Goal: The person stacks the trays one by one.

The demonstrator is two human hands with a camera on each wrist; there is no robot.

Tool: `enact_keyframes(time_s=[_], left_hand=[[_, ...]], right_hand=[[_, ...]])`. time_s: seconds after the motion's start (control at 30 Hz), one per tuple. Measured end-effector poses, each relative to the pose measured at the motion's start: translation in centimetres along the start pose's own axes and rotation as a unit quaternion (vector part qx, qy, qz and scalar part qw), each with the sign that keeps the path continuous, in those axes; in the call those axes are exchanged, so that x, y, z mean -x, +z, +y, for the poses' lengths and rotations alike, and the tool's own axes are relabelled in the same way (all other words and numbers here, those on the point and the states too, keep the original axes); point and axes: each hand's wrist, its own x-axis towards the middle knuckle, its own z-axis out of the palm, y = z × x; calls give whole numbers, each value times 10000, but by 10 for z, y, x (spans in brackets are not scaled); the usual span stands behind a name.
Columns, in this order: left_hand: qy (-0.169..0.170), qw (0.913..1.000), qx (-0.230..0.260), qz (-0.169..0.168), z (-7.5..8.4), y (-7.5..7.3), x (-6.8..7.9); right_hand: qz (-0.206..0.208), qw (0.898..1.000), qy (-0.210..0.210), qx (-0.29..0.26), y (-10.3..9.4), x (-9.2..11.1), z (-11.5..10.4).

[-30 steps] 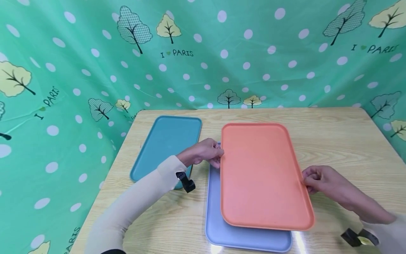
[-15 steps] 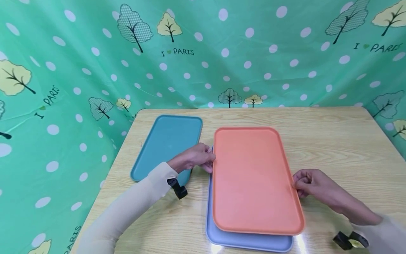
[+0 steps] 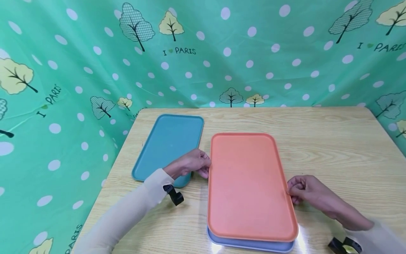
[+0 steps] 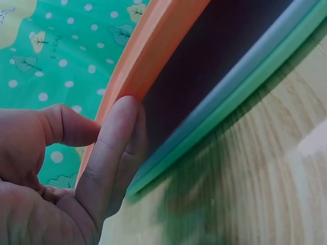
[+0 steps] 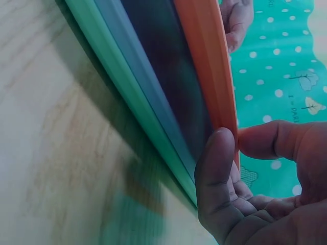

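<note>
A coral tray (image 3: 247,187) is held between both hands, right over a lavender tray (image 3: 250,244) whose front edge shows below it. My left hand (image 3: 191,163) pinches the coral tray's left rim, thumb on top and fingers beneath. On the opposite side, my right hand (image 3: 309,192) grips the right rim the same way. Both wrist views show a dark gap between the coral tray and the lavender one. Under the lavender rim, a green tray (image 5: 115,76) lies against the wooden table, its head view hidden by the trays above.
A teal tray (image 3: 171,144) lies at the back left of the wooden table (image 3: 333,141), partly behind the left forearm. A green dotted cloth (image 3: 190,70) hangs behind the table and along its left side.
Both hands have brought the coral tray left and toward the front edge. It now covers more of the lavender tray and lines up with it more closely. The teal tray stays put.
</note>
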Motion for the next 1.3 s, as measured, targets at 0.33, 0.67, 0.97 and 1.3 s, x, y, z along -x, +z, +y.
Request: enact_keyframes(time_s=[0.33,0.67,0.97,1.3], left_hand=[[-28,9999,152,6,-14,1,-1],[-33,9996,265,-15,-21,4,1],[-42,9995,284,-113,-27,7,0],[-143,9989,402,-171,-30,11,-2]], right_hand=[[42,10000,88,-21,8,1,3],[-26,9999,82,-58,10,3,11],[-103,9999,100,-47,12,6,14],[-235,9995,67,-184,10,9,22]])
